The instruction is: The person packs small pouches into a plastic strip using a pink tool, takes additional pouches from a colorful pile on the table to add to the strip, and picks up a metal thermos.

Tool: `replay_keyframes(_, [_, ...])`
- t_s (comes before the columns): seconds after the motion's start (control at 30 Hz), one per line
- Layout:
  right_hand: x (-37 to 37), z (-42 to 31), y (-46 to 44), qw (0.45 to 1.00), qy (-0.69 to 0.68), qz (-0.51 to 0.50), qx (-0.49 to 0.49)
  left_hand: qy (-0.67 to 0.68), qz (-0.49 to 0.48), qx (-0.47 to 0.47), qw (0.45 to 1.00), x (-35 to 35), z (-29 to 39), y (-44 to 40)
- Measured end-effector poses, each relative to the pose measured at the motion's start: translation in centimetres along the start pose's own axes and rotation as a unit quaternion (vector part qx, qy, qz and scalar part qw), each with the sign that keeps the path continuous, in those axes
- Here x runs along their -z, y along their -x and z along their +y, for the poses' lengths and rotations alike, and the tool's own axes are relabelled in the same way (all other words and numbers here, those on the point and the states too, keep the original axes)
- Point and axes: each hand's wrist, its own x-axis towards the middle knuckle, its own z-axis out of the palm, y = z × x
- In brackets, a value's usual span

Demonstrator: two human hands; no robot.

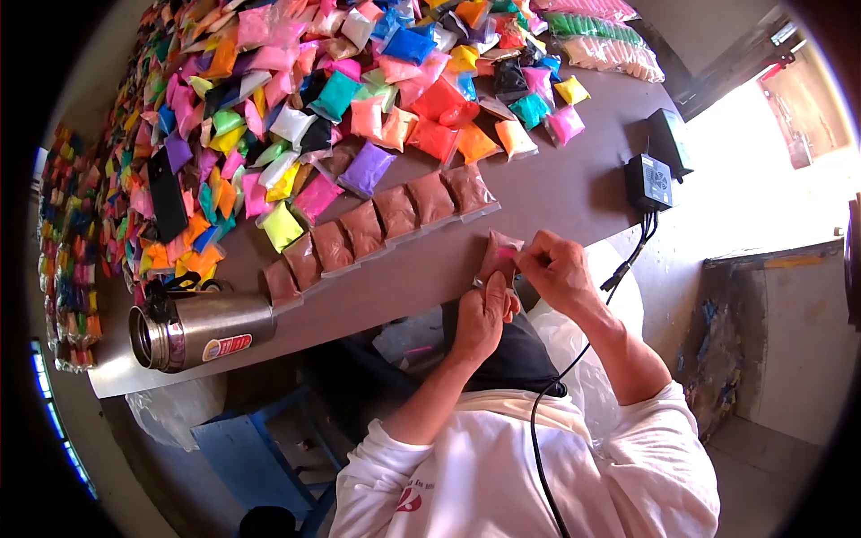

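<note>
A small clear packet of brown material [497, 255] is held at the table's front edge, with a pink spot near its right side. My left hand [485, 309] grips its lower end between thumb and fingers. At the packet's right side is my right hand [554, 269], its fingers pinched together; what they hold, if anything, is hidden. Up and to the left, a row of several brown packets [362, 229] lies side by side on the brown table [547, 193]. A big heap of colourful packets [336, 97] spreads behind the row.
A steel flask [206, 330] lies on its side at the table's left front. A black phone [168, 195] rests on the heap. A black power box [648, 183] with cables sits at the right edge. Below the table stands a blue chair [247, 462].
</note>
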Motion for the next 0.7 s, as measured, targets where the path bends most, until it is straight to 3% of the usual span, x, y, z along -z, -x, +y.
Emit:
replay_keyframes(0.07, [0.1, 1.3, -0.5, 0.996, 0.021, 0.089, -0.017, -0.021, 0.018, 0.013, 1.000, -0.4, 1.0, 0.2])
replay_keyframes(0.2, [2.2, 0.1, -0.8, 0.995, 0.044, 0.078, -0.042, -0.034, 0.036, 0.035, 0.998, 0.0, 0.5, 0.8])
replay_keyframes(0.27, [1.8, -1.0, 0.1, 0.998, 0.022, 0.059, 0.005, -0.027, 0.032, 0.018, 0.999, -0.1, 0.3, 0.8])
replay_keyframes(0.37, [0.7, -2.4, 0.1, 0.983, 0.104, 0.018, 0.147, -0.026, 0.027, 0.011, 0.999, -0.1, 0.3, 0.9])
replay_keyframes(0.47, [0.5, -2.6, -1.3, 0.966, 0.153, -0.009, 0.207, -0.038, 0.024, 0.028, 0.999, 0.1, 0.7, 0.9])
replay_keyframes(0.7, [1.6, -0.5, -3.1, 0.990, 0.123, 0.025, 0.064, -0.037, 0.033, 0.067, 0.997, -0.3, 1.1, 1.2])
